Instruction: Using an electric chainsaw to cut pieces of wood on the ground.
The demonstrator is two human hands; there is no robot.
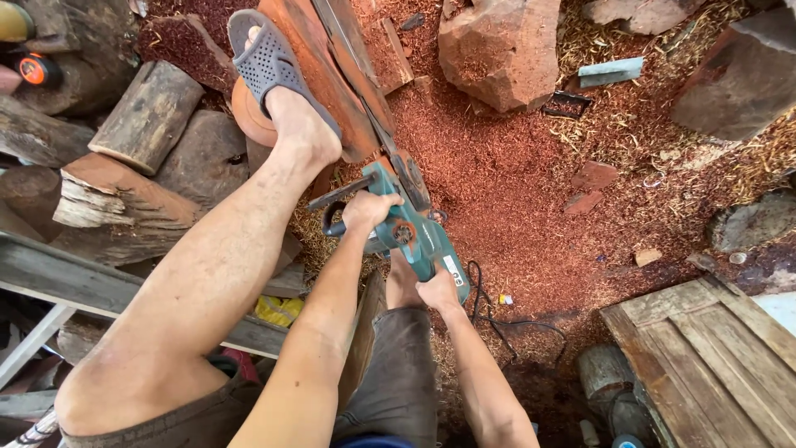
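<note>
At far left a pile of logs (149,116) lies stacked. The person's foot in a grey perforated sandal (264,58) presses on a reddish timber slab (319,75), bracing it. The left hand (367,211) is clenched round the front handle of a teal electric chainsaw (414,236), whose bar (369,99) lies along the slab; the right hand (439,290) grips the rear handle. The cut looks under way; next it seems to need steady forward pressure. Red sawdust (514,182) covers the ground; a wooden pallet (713,348) sits near right. No containers are visible.
</note>
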